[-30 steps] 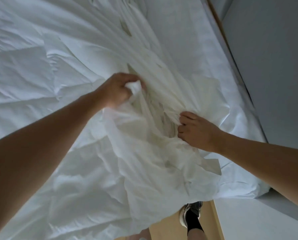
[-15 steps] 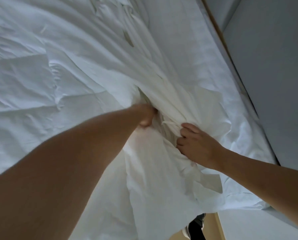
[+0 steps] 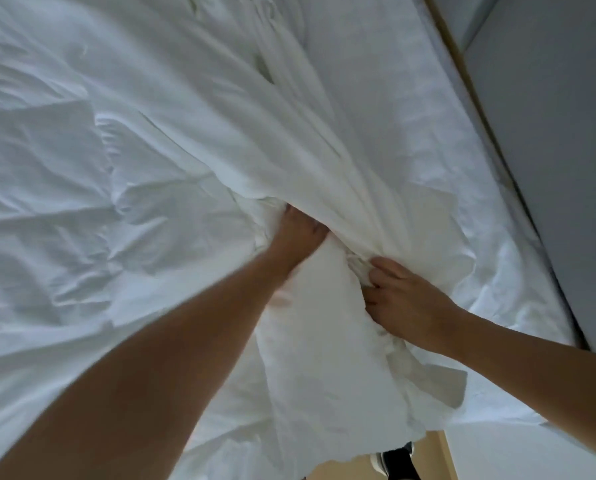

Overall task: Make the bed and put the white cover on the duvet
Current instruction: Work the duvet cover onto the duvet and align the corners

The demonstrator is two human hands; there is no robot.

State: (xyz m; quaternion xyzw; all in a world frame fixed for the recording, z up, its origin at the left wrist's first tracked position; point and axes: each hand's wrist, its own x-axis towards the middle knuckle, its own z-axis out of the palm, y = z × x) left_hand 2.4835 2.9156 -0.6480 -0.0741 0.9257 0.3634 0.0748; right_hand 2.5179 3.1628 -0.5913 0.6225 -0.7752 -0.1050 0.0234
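Cover [image 3: 324, 150] bunched on bed [image 3: 376, 98], duvet [image 3: 317, 323] wad at its mouth. Right grip [image 3: 405, 297] pinches the cover edge. Left grip [image 3: 300, 233] is buried in folds, can't tell its state. Cloth looks light, limp, slippy: take corners and hem, not mid-panel.

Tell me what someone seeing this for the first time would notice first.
The white cover catches the eye first, gathered into long folds that run down to the centre of the view. The left hand is pushed into those folds with its fingers hidden, and the right hand just to its right pinches the bunched fabric. A grey wall runs down the right side.
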